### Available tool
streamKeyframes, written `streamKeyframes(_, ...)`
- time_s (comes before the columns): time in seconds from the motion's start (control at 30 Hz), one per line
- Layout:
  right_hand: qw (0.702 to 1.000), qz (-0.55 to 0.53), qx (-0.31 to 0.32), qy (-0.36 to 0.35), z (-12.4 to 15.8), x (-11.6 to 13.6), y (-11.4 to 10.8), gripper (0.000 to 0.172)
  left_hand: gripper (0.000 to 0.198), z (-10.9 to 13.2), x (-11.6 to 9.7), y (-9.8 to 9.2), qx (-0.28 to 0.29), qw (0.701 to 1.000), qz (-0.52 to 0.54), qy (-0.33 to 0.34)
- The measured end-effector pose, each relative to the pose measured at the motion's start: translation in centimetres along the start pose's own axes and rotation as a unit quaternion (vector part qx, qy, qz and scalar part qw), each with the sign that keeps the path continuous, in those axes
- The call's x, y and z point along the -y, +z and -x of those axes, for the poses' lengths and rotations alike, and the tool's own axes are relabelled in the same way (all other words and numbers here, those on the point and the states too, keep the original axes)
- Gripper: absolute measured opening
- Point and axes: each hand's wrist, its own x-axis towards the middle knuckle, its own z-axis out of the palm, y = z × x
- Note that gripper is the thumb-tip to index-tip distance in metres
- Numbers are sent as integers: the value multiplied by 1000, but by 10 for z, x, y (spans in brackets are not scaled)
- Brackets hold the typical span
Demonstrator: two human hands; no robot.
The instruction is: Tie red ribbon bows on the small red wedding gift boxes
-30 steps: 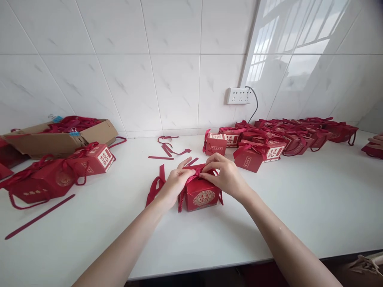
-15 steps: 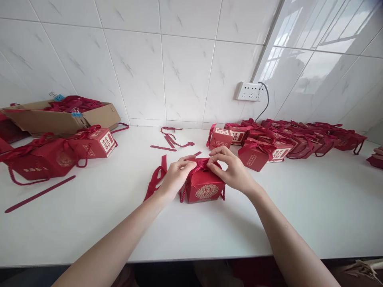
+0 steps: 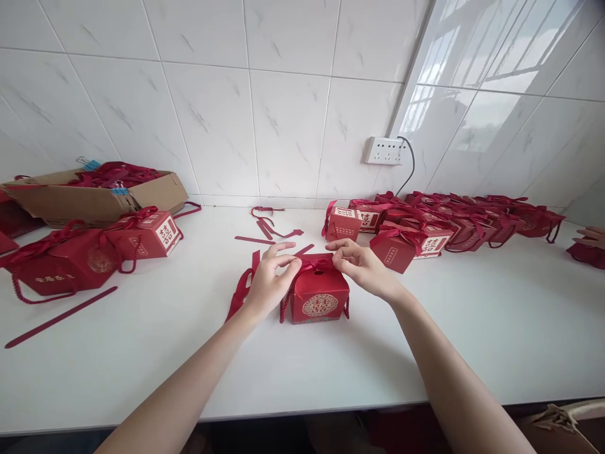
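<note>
A small red gift box (image 3: 320,306) with a gold round emblem stands upright on the table in front of me. A red satin ribbon (image 3: 316,266) is tied in a bow on its top, and twisted cord hangs at both sides. My left hand (image 3: 270,280) pinches the bow's left side between thumb and finger, other fingers raised. At the opposite side, my right hand (image 3: 362,266) has its fingertips closed on the ribbon. The exact grip points are partly hidden by the fingers. A loose red ribbon (image 3: 239,296) lies left of the box, partly behind my left hand.
Tied red boxes (image 3: 397,249) crowd the back right, and two more (image 3: 142,236) stand at left. Behind them is a cardboard carton (image 3: 66,195) of ribbons. Ribbon scraps (image 3: 255,239) and a long strip (image 3: 61,317) lie about. Another person's hand (image 3: 593,238) shows at far right.
My hands have moved slightly apart, drawing the bow outward to both sides. The fingers of my left hand have spread upward. The view has shifted a little.
</note>
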Motion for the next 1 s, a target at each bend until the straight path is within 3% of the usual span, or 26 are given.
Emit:
streamKeyframes(0.3,999,23,4,31,0,3,-9,30,26,-4,3,-5,9,999,-1,-33)
streamKeyframes(0.47,999,40,23,-12,1,-1,-8,32,26,-3,0,-4,15,999,4,-42)
streamKeyframes(0.63,1000,22,-10,-10,1,1,-6,31,22,-2,2,-1,-17,999,-44,8)
streamKeyframes(0.83,995,25,-57,-80,2,5,-1,22,16,-1,6,4,-67,989,-98,83)
streamKeyframes(1.0,994,38,-70,-78,2,6,2,24,18,-1,7,4,-59,989,-100,92)
